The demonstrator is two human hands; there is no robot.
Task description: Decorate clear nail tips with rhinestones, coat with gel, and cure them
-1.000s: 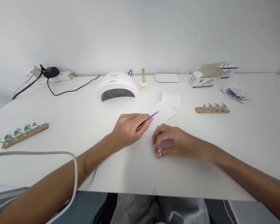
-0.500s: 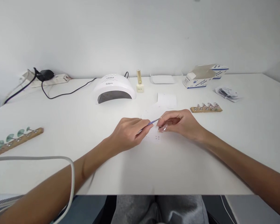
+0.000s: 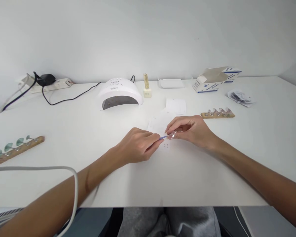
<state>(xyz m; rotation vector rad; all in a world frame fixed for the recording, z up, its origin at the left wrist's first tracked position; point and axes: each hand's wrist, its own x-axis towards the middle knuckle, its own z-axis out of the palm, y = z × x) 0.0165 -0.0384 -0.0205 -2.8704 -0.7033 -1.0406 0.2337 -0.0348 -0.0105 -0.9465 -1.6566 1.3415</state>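
Note:
My left hand (image 3: 138, 144) is closed around a slim blue stick-shaped tool (image 3: 163, 137), pinched near its tip end. The tool's tip touches or nearly touches a clear, shiny false nail (image 3: 172, 135), which my right hand (image 3: 189, 130) pinches between thumb and fingers. Whether the tip actually makes contact is too small to tell. Beneath the hands lies a white paper sheet (image 3: 156, 123). Just below the fingertips, several tiny dark dots (image 3: 166, 145) sit in small rows.
Behind the hands stand a white nail lamp (image 3: 120, 89), a gold-capped polish bottle (image 3: 147, 92) and a white tray (image 3: 172, 84). Right are an alcohol pad box (image 3: 207, 85), packets (image 3: 240, 98) and a nail stand (image 3: 218, 114). Left: another stand (image 3: 19, 150) and a white cable (image 3: 75, 184).
The tool's tip has moved down from above my right fingers to the clear nail. My left hand has shifted slightly right and down. The nail now sits a little higher in the right-hand pinch.

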